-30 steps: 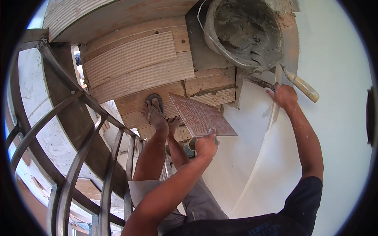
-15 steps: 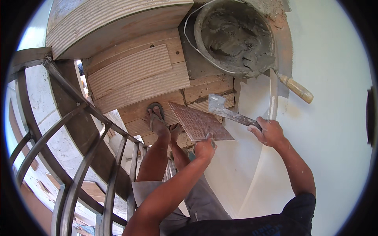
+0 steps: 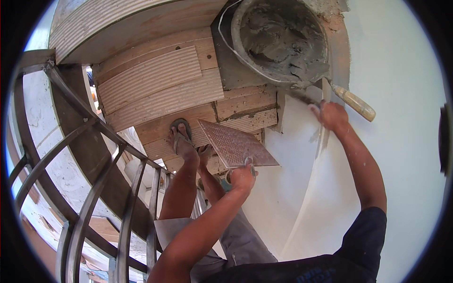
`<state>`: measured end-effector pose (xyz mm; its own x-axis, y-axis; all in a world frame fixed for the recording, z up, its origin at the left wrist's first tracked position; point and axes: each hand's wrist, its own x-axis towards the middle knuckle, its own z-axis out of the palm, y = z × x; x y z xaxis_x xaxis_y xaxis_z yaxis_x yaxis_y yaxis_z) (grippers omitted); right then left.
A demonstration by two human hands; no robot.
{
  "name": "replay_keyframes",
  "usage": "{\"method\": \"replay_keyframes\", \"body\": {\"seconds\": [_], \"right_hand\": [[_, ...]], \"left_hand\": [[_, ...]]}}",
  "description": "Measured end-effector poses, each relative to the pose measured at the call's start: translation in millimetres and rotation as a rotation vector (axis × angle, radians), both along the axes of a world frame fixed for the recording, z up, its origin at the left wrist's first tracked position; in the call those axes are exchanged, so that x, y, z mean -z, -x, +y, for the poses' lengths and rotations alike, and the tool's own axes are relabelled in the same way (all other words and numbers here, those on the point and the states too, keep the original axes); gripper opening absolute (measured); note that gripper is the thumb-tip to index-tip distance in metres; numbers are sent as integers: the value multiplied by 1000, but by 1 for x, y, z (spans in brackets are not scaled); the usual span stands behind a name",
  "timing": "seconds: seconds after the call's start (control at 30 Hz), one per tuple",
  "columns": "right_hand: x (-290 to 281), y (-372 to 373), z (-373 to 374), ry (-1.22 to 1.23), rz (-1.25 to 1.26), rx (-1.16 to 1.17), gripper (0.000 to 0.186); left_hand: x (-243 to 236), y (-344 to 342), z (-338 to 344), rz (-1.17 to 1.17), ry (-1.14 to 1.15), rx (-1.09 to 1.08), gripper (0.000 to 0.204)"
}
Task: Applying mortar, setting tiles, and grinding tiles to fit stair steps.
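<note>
My left hand [image 3: 241, 178] grips a reddish-brown tile piece [image 3: 236, 144] by its near edge, thumb on top. The tile is cut to a point and its textured face is turned up. My right hand [image 3: 332, 115] is closed round the handle of a flat-headed tool [image 3: 303, 97], blurred by motion. The tool's head is hard to make out beside the rim of a bucket [image 3: 237, 45]. Grey wet mortar [image 3: 278, 42] fills the bucket. A trowel [image 3: 356, 104] with a wooden handle leans out of the bucket's right side, close to my right hand.
Wooden steps [image 3: 179, 113] with ribbed tiles [image 3: 151, 75] lie ahead, and my sandalled feet stand on them. A metal railing [image 3: 94, 188] runs along the left. A pale wall [image 3: 391, 155] rises on the right. The bucket's wire handle [image 3: 222, 35] hangs over its left side.
My right hand has moved up and away, carrying the tool from above the tile toward the mortar bucket. My left hand and the tile have hardly moved.
</note>
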<state>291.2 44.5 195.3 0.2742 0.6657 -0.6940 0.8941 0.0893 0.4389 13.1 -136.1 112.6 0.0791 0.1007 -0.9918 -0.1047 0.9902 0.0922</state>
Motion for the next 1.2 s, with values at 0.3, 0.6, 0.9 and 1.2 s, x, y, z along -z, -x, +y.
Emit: {"method": "replay_keyframes", "body": {"seconds": [0.3,0.6,0.9,1.2], "right_hand": [[-20,70,-16,107,237,-92,68],[25,18,-20,-56,5,-94,66],[-8,28,-19,136,238,-262,64],[-11,66,-21,54,203,-143,66]], "left_hand": [[26,12,-18,30,-33,36,50],[49,13,-40,119,-370,371,53],[20,9,-18,-13,-158,278,40],[28,19,-29,8,-194,123,53]]}}
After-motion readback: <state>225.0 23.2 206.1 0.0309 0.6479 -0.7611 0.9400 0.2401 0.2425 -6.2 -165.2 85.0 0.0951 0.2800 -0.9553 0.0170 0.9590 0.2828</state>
